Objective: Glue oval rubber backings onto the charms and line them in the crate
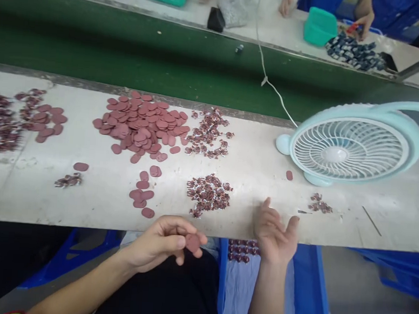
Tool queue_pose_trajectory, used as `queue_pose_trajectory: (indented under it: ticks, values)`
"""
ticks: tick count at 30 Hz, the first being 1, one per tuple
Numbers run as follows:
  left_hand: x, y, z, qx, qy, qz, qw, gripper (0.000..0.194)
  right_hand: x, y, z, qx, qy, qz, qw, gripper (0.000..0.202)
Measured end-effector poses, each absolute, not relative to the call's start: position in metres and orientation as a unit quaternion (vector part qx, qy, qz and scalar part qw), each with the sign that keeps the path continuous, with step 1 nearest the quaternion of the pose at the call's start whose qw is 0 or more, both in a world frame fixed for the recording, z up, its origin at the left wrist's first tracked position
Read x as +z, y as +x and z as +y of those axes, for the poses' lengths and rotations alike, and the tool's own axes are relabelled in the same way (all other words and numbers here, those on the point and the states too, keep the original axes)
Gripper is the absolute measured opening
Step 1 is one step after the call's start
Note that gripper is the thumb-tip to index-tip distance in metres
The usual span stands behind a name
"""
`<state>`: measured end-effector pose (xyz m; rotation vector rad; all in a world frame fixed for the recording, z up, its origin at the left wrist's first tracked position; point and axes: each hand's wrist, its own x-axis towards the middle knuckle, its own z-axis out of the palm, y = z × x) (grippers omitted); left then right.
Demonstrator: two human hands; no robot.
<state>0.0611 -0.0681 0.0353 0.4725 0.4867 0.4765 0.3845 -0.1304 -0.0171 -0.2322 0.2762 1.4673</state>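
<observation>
My left hand (167,242) pinches a flat reddish-brown oval piece (192,243) between thumb and fingers, just off the table's front edge. My right hand (275,231) is turned palm up over the front edge, fingers apart, and I see nothing in it. Between and beyond the hands lies a heap of small dark-red and white parts (209,194), with a looser heap of similar parts (209,130) behind it. A big pile of the oval pieces (143,123) lies farther left, and several more ovals (142,195) lie near my left hand.
A light-blue fan (350,143) stands at the right, its white cord running back. Near it lie a few small parts (320,204) and a thin rod (372,221). A blue bin (311,283) holding rows of parts sits below the edge. Across the gap, other people's hands (364,19) work.
</observation>
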Motion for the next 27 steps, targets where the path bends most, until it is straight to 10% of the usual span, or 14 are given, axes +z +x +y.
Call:
queue_pose_trajectory:
  ticks: [6, 15, 27]
  values:
    - [0.033, 0.071, -0.071, 0.249, 0.134, 0.234, 0.93, 0.024, 0.02, 0.363, -0.122, 0.671, -0.126, 0.114, 0.722, 0.034]
    - [0.038, 0.085, -0.086, 0.27, 0.092, 0.269, 0.92, 0.027, 0.08, 0.239, -0.133, 0.38, -0.577, -0.254, 0.677, 0.032]
    - [0.042, 0.085, -0.085, 0.264, 0.118, 0.282, 0.915, 0.029, 0.075, 0.213, -0.121, 0.126, -0.619, -0.328, 0.702, 0.015]
